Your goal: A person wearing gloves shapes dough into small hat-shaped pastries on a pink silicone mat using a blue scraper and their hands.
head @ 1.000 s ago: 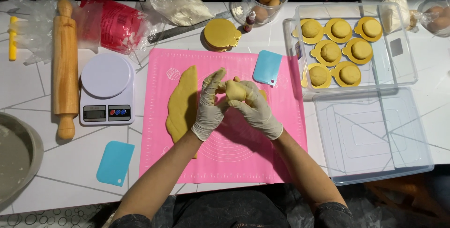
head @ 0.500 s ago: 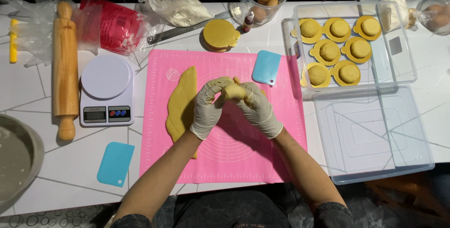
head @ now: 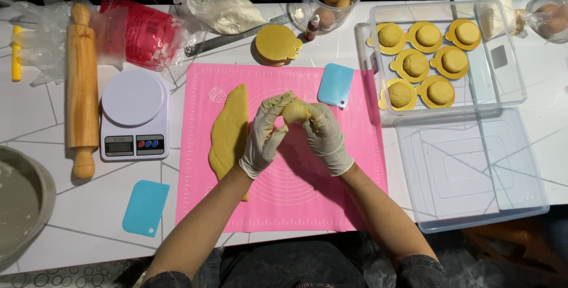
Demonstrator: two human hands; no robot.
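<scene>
rolling pin (head: 81, 84): smooth wood
mat (head: 307, 205): matt pink silicone
gloves (head: 324, 137): thin pale latex
box (head: 473, 169): clear glossy plastic

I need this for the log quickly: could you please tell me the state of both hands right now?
Left hand: closed around the dough ball.
Right hand: closed on the same dough ball, above the pink mat.

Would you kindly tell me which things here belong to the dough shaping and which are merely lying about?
In use:
left hand
right hand
dough ball
dough log
pink mat
tray of shaped balls

Lying about:
rolling pin
scale
blue scrapers
grey bowl
</scene>
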